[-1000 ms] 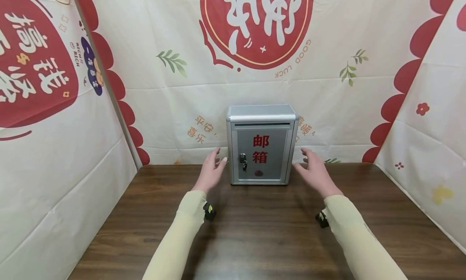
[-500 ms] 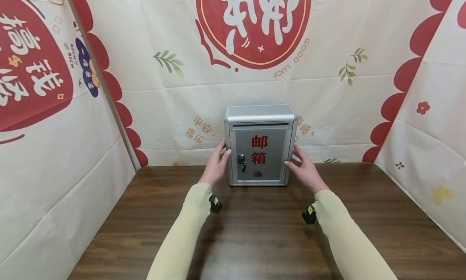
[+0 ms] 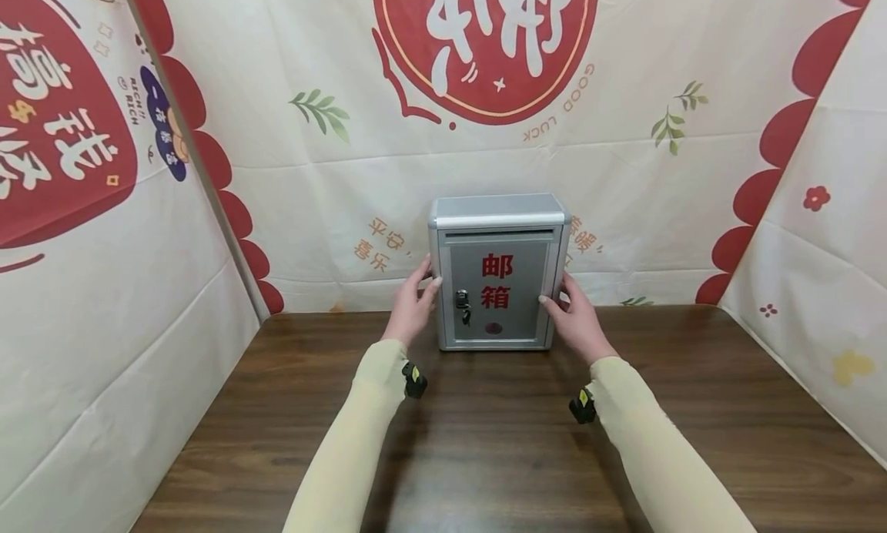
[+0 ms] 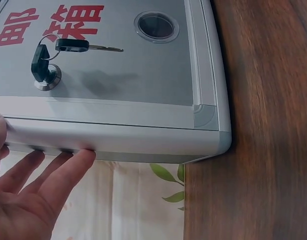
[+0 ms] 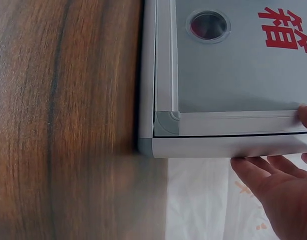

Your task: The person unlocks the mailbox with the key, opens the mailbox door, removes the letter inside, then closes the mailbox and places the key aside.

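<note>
A silver metal mailbox with red characters and a slot near its top stands upright at the back of the table. My left hand holds its left side, thumb at the front edge and fingers along the side wall. On the opposite side my right hand grips the box, its thumb on the front frame and its fingers against the side. One key sits in the lock, and a second key dangles from the same ring. Low on the door is a round window.
A dark brown wooden table carries the box. Printed cloth walls, a back one, a left one and a right one, surround it. The box stands close to the back cloth. Black wrist cameras hang below both sleeves.
Both hands have come inward from beside the mailbox and now hold its two sides. The whole view has shifted slightly; the box itself shows no clear movement on the table.
</note>
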### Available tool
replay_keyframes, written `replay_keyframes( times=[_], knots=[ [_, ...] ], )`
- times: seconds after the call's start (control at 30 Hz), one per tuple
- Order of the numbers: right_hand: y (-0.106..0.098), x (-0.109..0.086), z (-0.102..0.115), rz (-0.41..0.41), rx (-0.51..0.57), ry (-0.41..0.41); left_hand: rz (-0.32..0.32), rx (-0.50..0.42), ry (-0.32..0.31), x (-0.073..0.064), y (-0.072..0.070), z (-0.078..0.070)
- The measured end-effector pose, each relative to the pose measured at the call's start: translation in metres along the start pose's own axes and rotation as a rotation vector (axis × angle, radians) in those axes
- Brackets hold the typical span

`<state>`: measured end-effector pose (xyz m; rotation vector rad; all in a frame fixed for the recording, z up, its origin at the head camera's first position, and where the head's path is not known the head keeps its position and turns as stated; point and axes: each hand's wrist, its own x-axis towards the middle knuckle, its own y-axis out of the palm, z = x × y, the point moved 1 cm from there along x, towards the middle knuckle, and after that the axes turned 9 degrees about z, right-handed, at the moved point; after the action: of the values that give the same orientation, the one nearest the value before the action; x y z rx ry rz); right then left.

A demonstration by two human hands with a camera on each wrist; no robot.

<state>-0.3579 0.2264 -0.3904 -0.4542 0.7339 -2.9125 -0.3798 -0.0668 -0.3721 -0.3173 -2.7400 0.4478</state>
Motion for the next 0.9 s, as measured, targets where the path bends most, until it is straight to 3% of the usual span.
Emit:
replay_keyframes(
  times=[0.47,0.73,0.9],
  knots=[
    [0.002,-0.009,0.003,-0.003,-0.045,0.029,-0.006,0.016,0.012,-0.005,-0.003,0.0],
    [0.007,-0.033,0.012,-0.002,-0.069,0.03,0.002,0.056,0.05,-0.027,-0.006,-0.005],
    [0.007,-0.05,0.017,-0.001,-0.093,-0.003,0.007,0.053,0.043,-0.045,-0.005,-0.009]
  ],
)
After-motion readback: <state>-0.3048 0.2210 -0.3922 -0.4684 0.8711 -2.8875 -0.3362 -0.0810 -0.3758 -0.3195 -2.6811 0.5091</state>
